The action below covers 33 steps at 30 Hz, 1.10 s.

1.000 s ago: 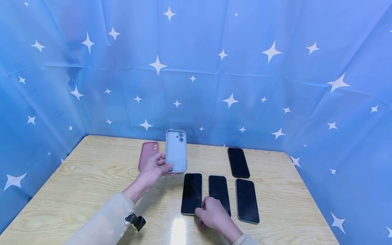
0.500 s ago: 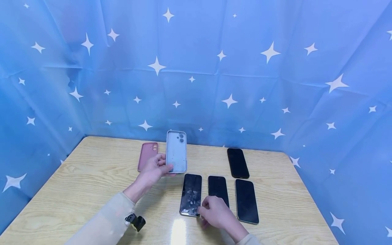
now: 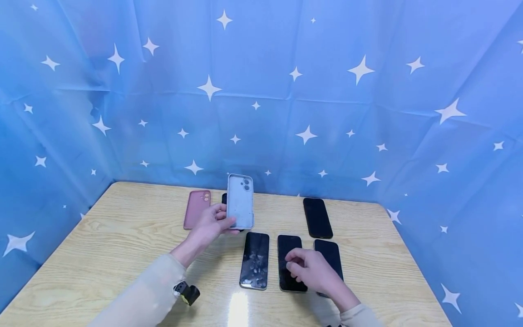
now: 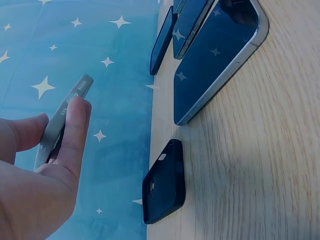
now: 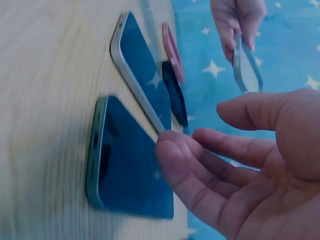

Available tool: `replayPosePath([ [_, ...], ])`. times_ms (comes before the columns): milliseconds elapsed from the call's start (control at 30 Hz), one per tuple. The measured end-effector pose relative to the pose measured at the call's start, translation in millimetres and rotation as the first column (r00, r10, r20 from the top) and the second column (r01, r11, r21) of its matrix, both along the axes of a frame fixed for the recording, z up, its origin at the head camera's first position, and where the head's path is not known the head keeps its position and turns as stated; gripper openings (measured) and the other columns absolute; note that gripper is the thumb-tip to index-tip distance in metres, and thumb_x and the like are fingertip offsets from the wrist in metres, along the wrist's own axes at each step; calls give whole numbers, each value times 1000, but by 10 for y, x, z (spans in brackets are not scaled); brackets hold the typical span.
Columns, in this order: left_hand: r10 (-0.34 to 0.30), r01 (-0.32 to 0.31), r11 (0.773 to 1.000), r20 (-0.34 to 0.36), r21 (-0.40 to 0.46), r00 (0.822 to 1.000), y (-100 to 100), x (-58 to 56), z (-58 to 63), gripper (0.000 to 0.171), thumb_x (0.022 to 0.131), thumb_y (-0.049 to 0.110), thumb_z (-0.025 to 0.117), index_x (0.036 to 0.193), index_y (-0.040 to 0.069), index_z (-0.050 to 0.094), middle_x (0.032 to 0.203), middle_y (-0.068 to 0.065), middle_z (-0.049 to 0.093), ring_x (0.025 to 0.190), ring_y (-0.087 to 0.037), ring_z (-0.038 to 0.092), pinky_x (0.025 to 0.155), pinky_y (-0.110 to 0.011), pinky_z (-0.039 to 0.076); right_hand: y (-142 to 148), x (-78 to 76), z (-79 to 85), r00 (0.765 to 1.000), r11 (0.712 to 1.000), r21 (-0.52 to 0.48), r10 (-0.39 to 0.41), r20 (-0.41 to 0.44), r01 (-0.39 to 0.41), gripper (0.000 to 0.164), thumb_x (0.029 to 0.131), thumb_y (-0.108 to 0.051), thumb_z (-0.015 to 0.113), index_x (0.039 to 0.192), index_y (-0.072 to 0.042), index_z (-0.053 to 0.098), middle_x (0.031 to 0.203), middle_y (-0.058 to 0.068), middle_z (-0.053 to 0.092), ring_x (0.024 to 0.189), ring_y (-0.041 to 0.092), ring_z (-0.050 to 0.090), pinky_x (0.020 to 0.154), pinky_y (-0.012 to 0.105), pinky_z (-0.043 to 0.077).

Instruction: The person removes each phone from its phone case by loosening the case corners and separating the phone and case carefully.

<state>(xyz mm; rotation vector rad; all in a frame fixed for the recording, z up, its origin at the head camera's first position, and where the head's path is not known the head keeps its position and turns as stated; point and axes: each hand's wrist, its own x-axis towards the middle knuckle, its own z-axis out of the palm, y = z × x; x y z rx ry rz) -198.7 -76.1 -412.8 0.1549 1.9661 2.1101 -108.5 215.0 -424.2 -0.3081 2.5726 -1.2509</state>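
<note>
My left hand pinches a light blue phone case by its lower left edge, holding it up with the hollow inner side toward me. Behind that case a dark phone case lies on the table, mostly hidden in the head view. Over the middle phone, my right hand hovers with loosely bent fingers and holds nothing. To its left is a phone with smudges or reflections on its screen. The right phone is partly covered by the right hand.
A pink phone case lies at the back left of the wooden table. Farther back on the right is another black phone. A blue star-patterned curtain hangs around the table's back and sides.
My right hand has left the lower right corner of the left phone and moved right, above the middle phone. My left hand has shifted the light blue case slightly right, uncovering some dark case.
</note>
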Motion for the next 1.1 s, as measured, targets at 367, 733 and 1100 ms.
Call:
replayPosePath([
  [367, -11, 11, 999, -2, -35, 1000, 78, -74, -13, 32, 102, -5, 57, 133, -12, 51, 125, -33, 64, 101, -37, 74, 89, -44, 63, 316, -89, 16, 988, 995, 16, -94, -120, 96, 15, 101, -5, 62, 111, 3, 70, 85, 8, 69, 68, 18, 65, 60, 25, 56],
  [733, -50, 52, 997, 32, -55, 998, 178, -148, -69, 34, 103, -4, 56, 136, -13, 50, 127, -32, 65, 103, -38, 74, 90, -40, 63, 530, -198, 32, 970, 977, 42, -203, -137, 210, 16, 102, -5, 61, 112, 1, 71, 82, 7, 70, 69, 18, 66, 65, 26, 58],
  [1100, -75, 79, 994, 48, -81, 996, 271, -229, -161, 38, 104, -5, 53, 141, -13, 48, 129, -30, 65, 108, -38, 72, 89, -37, 63, 731, -333, -10, 938, 951, -10, -305, -164, 308, 17, 103, -2, 57, 110, 4, 71, 100, 19, 73, 77, 23, 69, 67, 29, 61],
])
